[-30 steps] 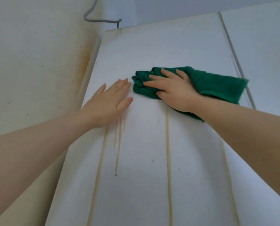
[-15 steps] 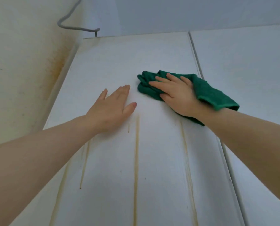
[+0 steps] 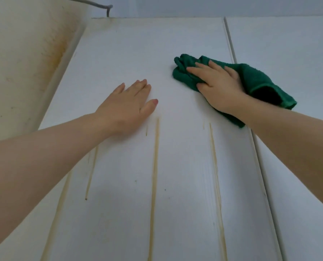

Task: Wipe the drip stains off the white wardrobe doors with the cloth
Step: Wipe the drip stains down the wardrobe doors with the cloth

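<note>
Both forearms are bare up to the view's edges at 8 and 4 o'clock. The left hand (image 3: 126, 106) and right hand (image 3: 219, 87) have slim fingers with short, rounded nails.

Dark green cloth (image 3: 254, 80) against white wardrobe doors (image 3: 138, 53) streaked with yellow-brown drip stains (image 3: 154, 176); cream wall (image 3: 15, 53) beside.

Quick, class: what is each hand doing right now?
Left hand: open, flat on the white wardrobe door.
Right hand: open, pressing the green terry cloth.

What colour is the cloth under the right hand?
Dark green cloth, pressed by the right hand; head view.
</note>
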